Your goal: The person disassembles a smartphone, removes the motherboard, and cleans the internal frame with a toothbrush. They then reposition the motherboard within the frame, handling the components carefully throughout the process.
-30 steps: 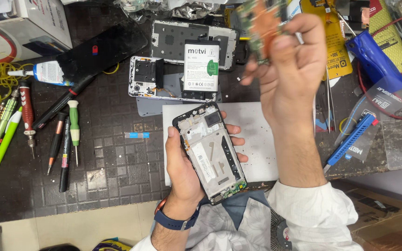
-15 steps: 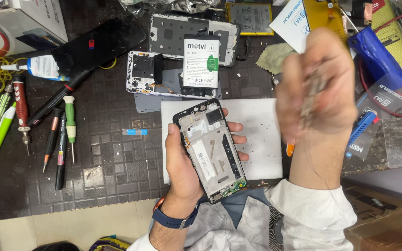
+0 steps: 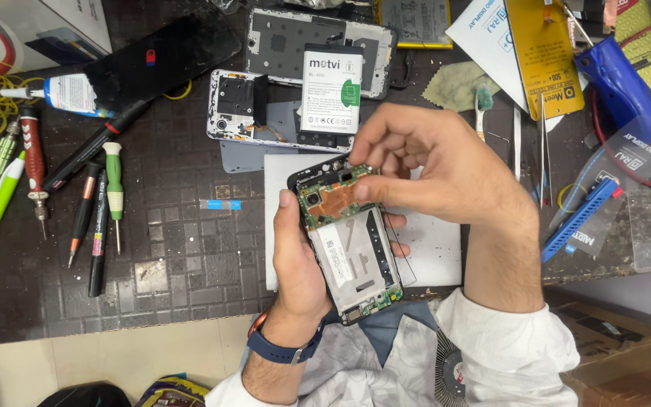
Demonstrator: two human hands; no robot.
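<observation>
1. Above a dark gridded work mat [image 3: 152, 226], I cradled an opened phone frame [image 3: 348, 241] in my left hand [image 3: 295, 256], the palm under its back and the thumb clamped along its near edge, so that the bare inside faced up at me.

2. My right hand [image 3: 438, 166] came down over the frame's top end, with the fingertips [image 3: 363, 190] pinching and pressing a green circuit board [image 3: 333, 197] into its seat; the grip was closed on the board, judging by the curled fingers.

3. Under both hands lay a white sheet [image 3: 431, 249], seemingly there to catch small parts against a plain ground.

4. Just beyond, a second dismantled phone [image 3: 265, 113] with a loose white-labelled battery [image 3: 331, 89] on it rested within reach.

5. Screwdrivers [image 3: 107, 196] and a glue tube [image 3: 62, 92] were laid out well off to my left, and a blue pry tool [image 3: 578, 218] and tweezers [image 3: 544, 151] to my right, which left the middle for handwork.
</observation>
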